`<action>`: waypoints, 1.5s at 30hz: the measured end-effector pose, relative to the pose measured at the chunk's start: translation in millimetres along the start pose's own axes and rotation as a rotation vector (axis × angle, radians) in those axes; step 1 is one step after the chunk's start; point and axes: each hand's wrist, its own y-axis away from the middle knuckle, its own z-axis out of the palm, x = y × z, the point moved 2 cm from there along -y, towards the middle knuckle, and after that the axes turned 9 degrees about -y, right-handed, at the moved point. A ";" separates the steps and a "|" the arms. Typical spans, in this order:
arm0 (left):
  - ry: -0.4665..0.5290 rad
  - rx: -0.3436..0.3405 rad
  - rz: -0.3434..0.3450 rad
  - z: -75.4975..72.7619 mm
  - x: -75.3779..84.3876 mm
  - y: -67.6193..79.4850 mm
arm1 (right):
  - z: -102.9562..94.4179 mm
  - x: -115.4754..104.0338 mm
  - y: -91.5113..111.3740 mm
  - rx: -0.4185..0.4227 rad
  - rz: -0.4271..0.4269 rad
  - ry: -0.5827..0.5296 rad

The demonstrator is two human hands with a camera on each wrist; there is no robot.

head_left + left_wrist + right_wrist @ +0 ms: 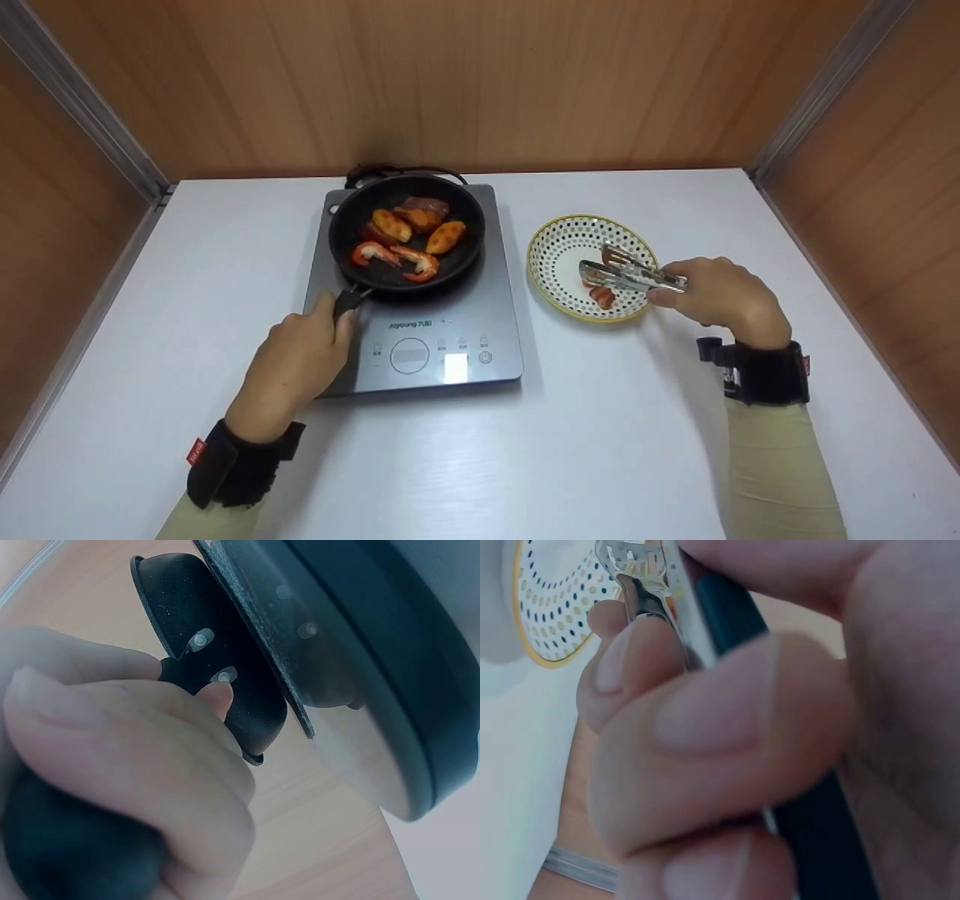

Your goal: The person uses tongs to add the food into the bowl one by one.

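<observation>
My left hand (296, 356) grips the black handle (349, 301) of a frying pan (346, 229) on an induction cooktop (465, 322). In the pan lie a shrimp (418, 264), another beside it, browned oval pieces (446, 237) and a darker slab (426, 205) at the back. My right hand (724, 300) holds metal tongs (634, 279), their tips over a dotted plate (553, 259) with a yellow rim. A small reddish-brown food piece (602, 297) is on the plate, below the tongs. Whether the tongs touch it I cannot tell.
Both cooktop and plate stand on a white table (465, 457). Wooden panels (570, 82) rise behind it and at both sides. A black cable (375, 171) lies behind the pan at the cooktop's back edge.
</observation>
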 end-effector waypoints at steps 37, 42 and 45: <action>-0.010 0.000 -0.004 0.9 -1.0 1.1 | 8.9 9.4 -18.2 0.044 0.010 0.035; -0.016 0.004 0.006 1.7 -1.5 0.5 | 9.2 9.5 -18.0 0.047 0.015 0.033; -0.013 0.005 0.007 2.1 -1.8 0.2 | 9.5 9.2 -17.9 0.046 0.013 0.034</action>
